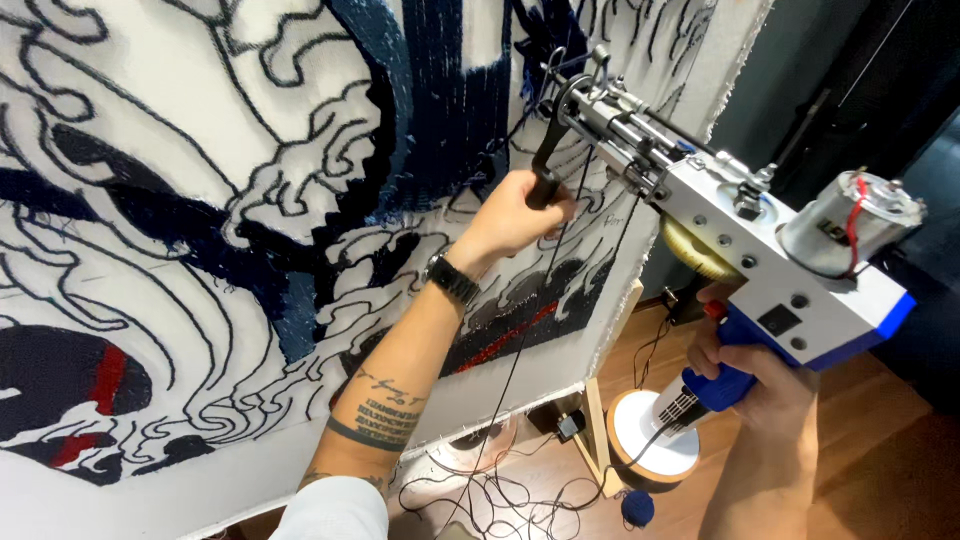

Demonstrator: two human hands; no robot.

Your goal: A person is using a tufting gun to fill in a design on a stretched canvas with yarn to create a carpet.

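A tufting gun [740,215] with a white and blue body and a silver motor points at a stretched white cloth [180,120] drawn with dark blue, black and red shapes. My left hand [515,215] is closed around the gun's black front handle, a black watch on its wrist. Lower right, my right hand [745,375] grips the blue pistol grip. The gun's needle end sits close to the cloth near a dark blue tufted patch [440,90]. A dark yarn strand [520,350] hangs down from the gun.
A wooden frame leg [600,420] stands under the cloth's right edge. On the wood floor lie tangled dark yarn [490,495], a blue yarn ball [637,508] and a round white device [655,440]. Dark wall and furniture fill the right side.
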